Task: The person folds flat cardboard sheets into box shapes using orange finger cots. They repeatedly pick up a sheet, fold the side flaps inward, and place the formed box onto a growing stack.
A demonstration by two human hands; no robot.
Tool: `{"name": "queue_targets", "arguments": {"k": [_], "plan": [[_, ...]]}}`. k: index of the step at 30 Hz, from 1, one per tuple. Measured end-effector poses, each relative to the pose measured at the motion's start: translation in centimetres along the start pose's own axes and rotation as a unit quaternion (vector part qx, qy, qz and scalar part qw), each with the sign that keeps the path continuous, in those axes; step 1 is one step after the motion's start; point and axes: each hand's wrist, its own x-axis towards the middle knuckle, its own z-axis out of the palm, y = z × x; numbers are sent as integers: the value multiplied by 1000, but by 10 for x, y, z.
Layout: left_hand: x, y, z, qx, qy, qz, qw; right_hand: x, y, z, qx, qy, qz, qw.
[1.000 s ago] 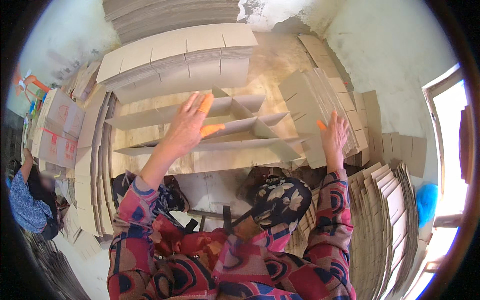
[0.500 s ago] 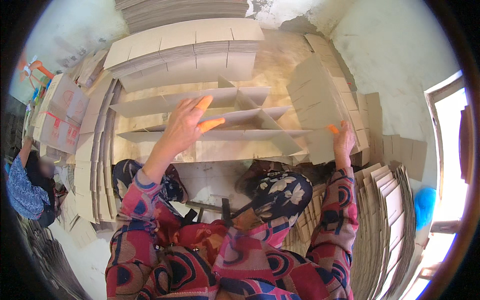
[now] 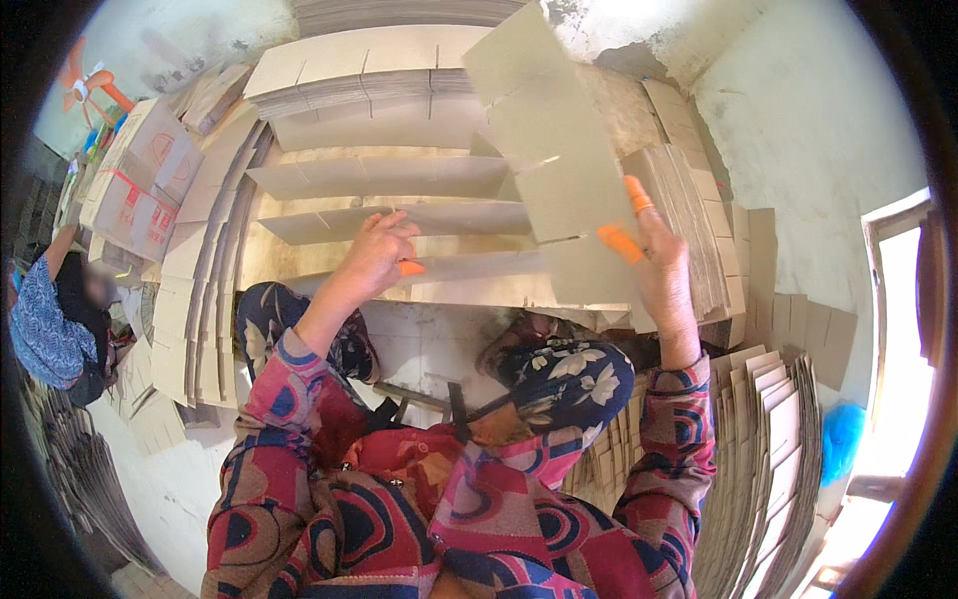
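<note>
My right hand [image 3: 659, 265], with orange covers on its thumb and a finger, grips a long slotted cardboard strip [image 3: 554, 160] by its right edge. The strip is held up at a tilt and hides part of what lies behind it. Three more cardboard strips stand on edge in rows on the wooden board: a far one [image 3: 379, 177], a middle one [image 3: 449, 217] and a near one [image 3: 479, 266]. Beside the middle and near strips is my left hand [image 3: 374, 258], fingers loosely bent and thumb apart, holding nothing visible. Part of a crosspiece shows behind the raised strip.
A tall stack of slotted cardboard [image 3: 369, 90] stands at the back; another pile [image 3: 679, 220] is at the right. Cardboard rows [image 3: 190, 290] line the left, near a taped carton [image 3: 140, 190] and an orange fan [image 3: 85, 85]. Another person [image 3: 60, 319] sits far left.
My right hand has lifted a cardboard strip off the right-hand pile and brought it left over the standing strips. My left hand has drawn slightly down, its fingers more bent.
</note>
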Motion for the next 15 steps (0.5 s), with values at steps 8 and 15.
{"name": "queue_targets", "arguments": {"k": [8, 15], "plan": [[-9, 5, 6, 2, -30, -18, 999, 2, -13, 37, 44, -78, -44, 995], [-8, 2, 15, -13, 4, 9, 1000, 3, -2, 57, 151, -120, -90, 977]]}}
